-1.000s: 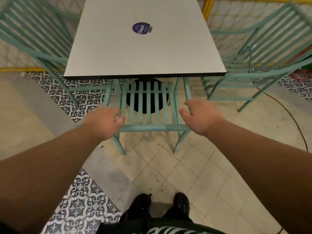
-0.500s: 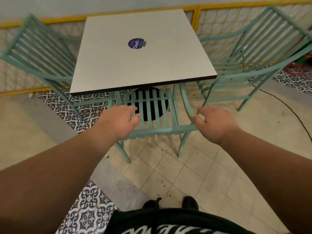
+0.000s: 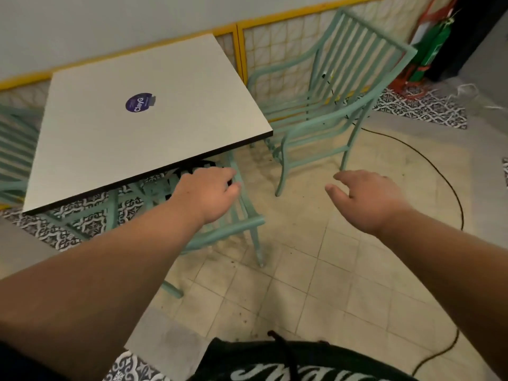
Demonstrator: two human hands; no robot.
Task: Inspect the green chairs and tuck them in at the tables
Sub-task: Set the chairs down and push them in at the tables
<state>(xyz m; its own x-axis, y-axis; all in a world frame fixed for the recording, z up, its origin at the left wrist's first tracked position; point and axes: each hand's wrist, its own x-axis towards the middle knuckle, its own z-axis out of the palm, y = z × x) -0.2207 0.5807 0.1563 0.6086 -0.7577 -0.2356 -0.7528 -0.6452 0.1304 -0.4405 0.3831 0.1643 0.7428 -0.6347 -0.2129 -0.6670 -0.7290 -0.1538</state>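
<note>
A green slatted chair point(image 3: 242, 225) stands pushed in under the near edge of the white square table point(image 3: 90, 149); only its back rail and rear legs show. My left hand point(image 3: 203, 193) hovers over that chair's back with its fingers loosely bent, and I see no grip on the rail. My right hand point(image 3: 365, 199) is in the air to the right of the chair, fingers spread, holding nothing. A second green armchair point(image 3: 330, 114) stands at the table's right side, its seat only partly under the edge. A third green chair point(image 3: 13, 149) shows at the left edge.
A purple round sticker point(image 3: 138, 103) is on the tabletop. A yellow-framed lattice fence point(image 3: 239, 42) runs behind the table. A black cable point(image 3: 439, 171) curves over the tiled floor on the right. Green and red items point(image 3: 431, 50) lean in the far right corner.
Both hands have let go of the near chair's back rail and lifted off. My view has swung right, bringing the right-hand armchair and the corner into sight.
</note>
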